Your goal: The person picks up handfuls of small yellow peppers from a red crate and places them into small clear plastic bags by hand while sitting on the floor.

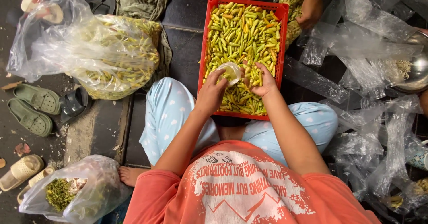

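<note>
A red plastic crate full of green and yellow chili peppers sits on the dark floor in front of my crossed legs. Over its near end, my left hand holds a small clear plastic bag open by its rim. My right hand is closed on a few chili peppers right beside the bag's mouth. Another person's hand rests on a bag of peppers past the crate's far right corner.
A large clear bag of peppers lies to the left. A bag of green stems sits at lower left. Loose clear bags cover the floor on the right, beside a metal bowl. Sandals lie at far left.
</note>
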